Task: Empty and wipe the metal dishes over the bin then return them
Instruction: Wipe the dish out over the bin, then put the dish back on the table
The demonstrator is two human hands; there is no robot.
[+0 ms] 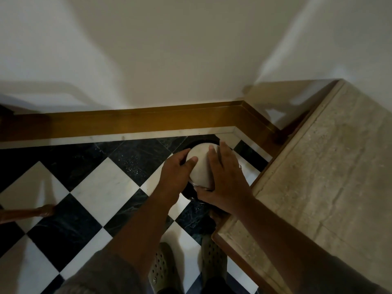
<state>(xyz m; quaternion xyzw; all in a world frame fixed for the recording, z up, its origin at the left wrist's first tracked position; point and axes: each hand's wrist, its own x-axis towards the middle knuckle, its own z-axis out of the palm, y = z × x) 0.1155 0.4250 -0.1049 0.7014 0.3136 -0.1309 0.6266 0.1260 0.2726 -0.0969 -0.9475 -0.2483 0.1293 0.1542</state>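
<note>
Both hands meet just right of the frame's centre, over a dark round bin (192, 194) that stands on the floor in the corner. Between them is a pale, rounded dish (200, 166), turned so its smooth domed underside faces up; it looks dull and off-white in this dim light, with a glint of shiny rim low down near the right palm. The left hand (177, 172) comes in from the lower left and grips the dish's left edge, thumb lying across the dome and fingers curled under the rim. The right hand (224, 177) lies flat on the dish's right side, fingers spread and pointing toward the wall, palm pressed against it; whether anything is held under that palm, I cannot tell. The bin shows only as a black arc above the dish and a dark rim below the hands.

The floor (101, 192) is black and white marble in a diamond chequer, edged by a brown wooden skirting board (131, 119) under a plain white wall (148, 49). A beige stone countertop (331, 166) with a wooden edge fills the right side of the frame. At the bottom centre stand two perforated olive clogs (161, 270), and grey sleeves cover both forearms. At the left edge a turned wooden furniture leg (27, 213) pokes in.
</note>
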